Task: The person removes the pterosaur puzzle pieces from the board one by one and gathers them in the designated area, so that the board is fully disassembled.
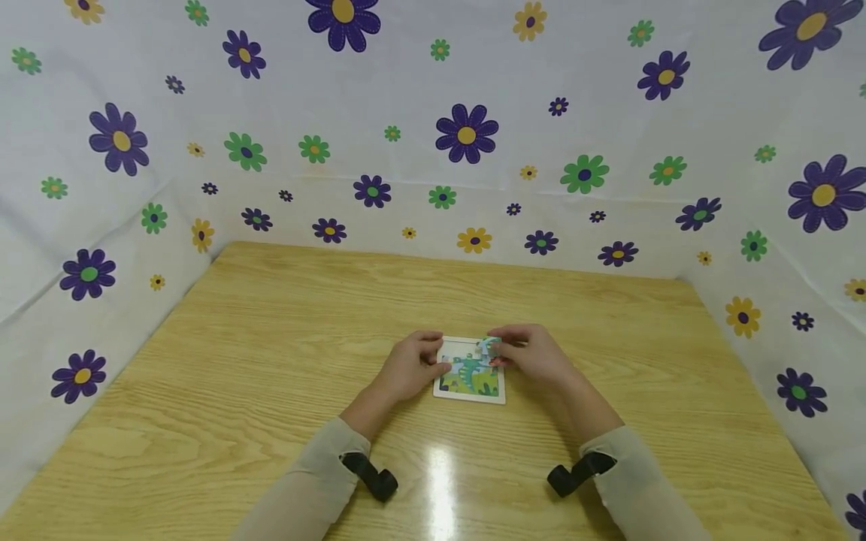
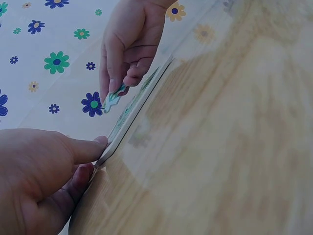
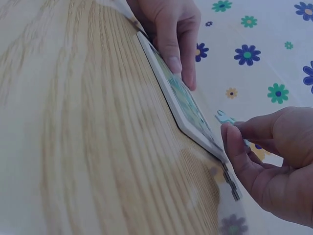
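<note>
A small jigsaw puzzle board (image 1: 470, 399) with a white rim lies on the table, showing a green dinosaur picture. Its upper part has a pale bare area. My left hand (image 1: 408, 368) holds the board's left edge, with the thumb (image 2: 90, 149) on the rim. Between thumb and fingers, my right hand (image 1: 537, 353) pinches a light blue and green puzzle piece (image 2: 111, 102). That piece is held over the board's upper right corner, tilted and apart from the board in the right wrist view. The right fingers hide part of it.
The wooden table (image 1: 284, 323) stretches around the board. White cloth (image 1: 406, 83) printed with flowers hangs at the back and both sides. Black straps with small cameras (image 1: 382, 485) sit on both wrists over beige sleeves. A glare patch lies on the near tabletop.
</note>
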Motion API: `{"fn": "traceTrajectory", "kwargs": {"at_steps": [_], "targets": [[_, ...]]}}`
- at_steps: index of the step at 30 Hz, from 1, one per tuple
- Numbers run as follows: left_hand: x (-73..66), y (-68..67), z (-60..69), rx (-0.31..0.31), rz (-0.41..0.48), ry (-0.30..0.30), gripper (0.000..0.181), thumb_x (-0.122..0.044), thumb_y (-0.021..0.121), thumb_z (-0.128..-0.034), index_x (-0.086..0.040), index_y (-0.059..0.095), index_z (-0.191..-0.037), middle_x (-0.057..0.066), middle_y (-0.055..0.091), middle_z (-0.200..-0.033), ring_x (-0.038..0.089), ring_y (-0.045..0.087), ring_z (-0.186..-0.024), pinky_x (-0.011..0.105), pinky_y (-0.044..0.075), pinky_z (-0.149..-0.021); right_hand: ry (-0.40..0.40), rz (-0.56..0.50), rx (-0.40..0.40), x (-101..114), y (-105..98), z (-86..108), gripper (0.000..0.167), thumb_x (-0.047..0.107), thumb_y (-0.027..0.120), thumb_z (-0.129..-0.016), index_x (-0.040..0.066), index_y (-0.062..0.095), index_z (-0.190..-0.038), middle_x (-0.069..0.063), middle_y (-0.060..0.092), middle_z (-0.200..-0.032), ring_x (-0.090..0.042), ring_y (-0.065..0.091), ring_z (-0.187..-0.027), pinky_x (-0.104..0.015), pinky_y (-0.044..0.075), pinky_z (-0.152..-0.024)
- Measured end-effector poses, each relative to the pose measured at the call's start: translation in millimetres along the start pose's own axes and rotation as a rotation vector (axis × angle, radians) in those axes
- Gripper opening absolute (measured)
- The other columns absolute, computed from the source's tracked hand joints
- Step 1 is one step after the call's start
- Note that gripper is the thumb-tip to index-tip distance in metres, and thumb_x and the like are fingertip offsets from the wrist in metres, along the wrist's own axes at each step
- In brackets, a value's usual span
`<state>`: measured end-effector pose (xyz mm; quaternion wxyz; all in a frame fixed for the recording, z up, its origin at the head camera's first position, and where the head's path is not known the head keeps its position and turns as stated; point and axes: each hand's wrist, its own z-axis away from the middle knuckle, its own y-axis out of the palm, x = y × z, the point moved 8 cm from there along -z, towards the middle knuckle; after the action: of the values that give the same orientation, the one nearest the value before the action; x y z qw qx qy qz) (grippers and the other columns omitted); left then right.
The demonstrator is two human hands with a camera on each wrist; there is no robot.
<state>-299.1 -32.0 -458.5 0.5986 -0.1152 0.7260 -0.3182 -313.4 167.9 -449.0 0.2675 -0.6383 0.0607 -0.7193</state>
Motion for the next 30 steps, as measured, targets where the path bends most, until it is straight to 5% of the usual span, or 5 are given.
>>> {"fn": "traceTrajectory", "kwargs": {"at_steps": [13,25,30], "targets": [[-0.2,0.5,1.0,0.003,0.003,-0.018,0.052,-0.015,0.075,-0.0906,0.004,0.058,-0.136,0.008,0.061,-0.11,0.011,0.051,-0.079,0.022,0.043,-0.068,0.058,-0.083,-0.125,-23,-34,10.4,0.03,0.005,0.059,-0.1,-0.006,0.06,-0.128,-0.02,0.063,-0.113,-0.009,0.064,-0.081,-0.02,0.056,-0.073],[-2.9,1.1,0.9,0.01,-0.001,0.004,0.053,-0.014,0.074,-0.0912,0.004,0.057,-0.138,0.008,0.061,-0.104,0.012,0.051,-0.078,0.023,0.043,-0.068,0.09,-0.135,-0.249,-41,-64,23.0,0.037,0.011,0.064,-0.098,-0.008,0.059,-0.129,-0.002,0.062,-0.095,-0.004,0.061,-0.077,-0.019,0.053,-0.069],[-1.6,0.5,1.3,0.004,-0.009,-0.011,0.054,-0.015,0.075,-0.0909,0.002,0.057,-0.138,0.007,0.062,-0.102,0.011,0.051,-0.078,0.023,0.043,-0.069,0.091,-0.07,-0.282,-43,-69,24.0,0.036,0.01,0.069,-0.094,-0.009,0.062,-0.124,-0.003,0.065,-0.094,-0.003,0.059,-0.076,-0.017,0.053,-0.068]]}}
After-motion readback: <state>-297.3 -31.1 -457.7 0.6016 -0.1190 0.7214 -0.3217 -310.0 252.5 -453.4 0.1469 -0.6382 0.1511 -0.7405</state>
